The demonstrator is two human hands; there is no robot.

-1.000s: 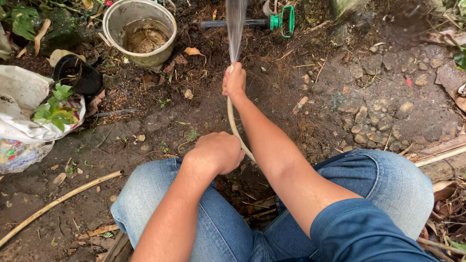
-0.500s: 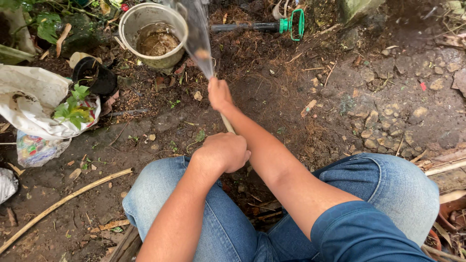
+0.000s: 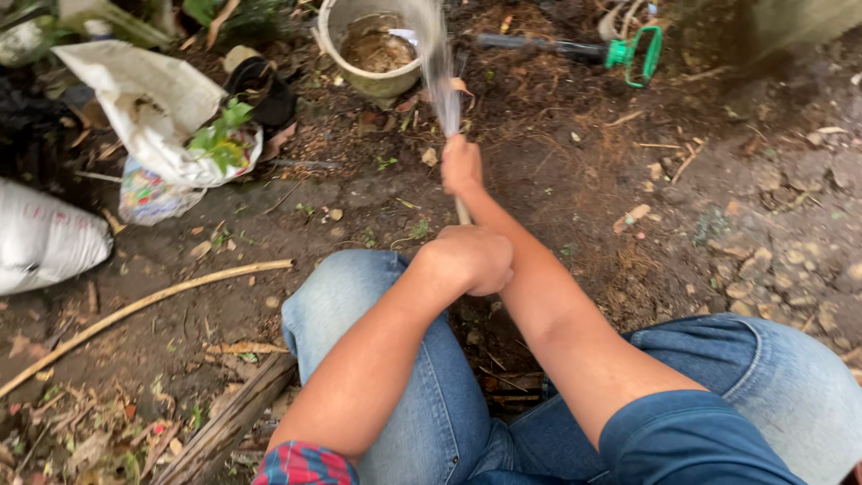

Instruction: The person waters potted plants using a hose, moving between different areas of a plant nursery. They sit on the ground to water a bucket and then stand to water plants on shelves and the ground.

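Note:
My right hand (image 3: 461,166) is stretched forward and closed around a long thin tool (image 3: 435,63). Its upper part is motion-blurred and reaches up toward a pale bucket (image 3: 377,85) of muddy water. My left hand (image 3: 467,259) is fisted around the tool's pale lower handle (image 3: 462,213), just above my knees. I am squatting in blue jeans over dark bare soil (image 3: 557,180).
A white bag (image 3: 144,99) with a green seedling (image 3: 220,135) lies at the left, above a white sack (image 3: 45,238). A green-handled tool (image 3: 633,54) lies at the top right. A bamboo stick (image 3: 144,305) crosses the lower left. Stones (image 3: 790,260) sit at the right.
The tool's blurred upper end has swung from upright toward the bucket. Both hands keep their grip. The view has shifted, so the bucket now sits nearer the centre.

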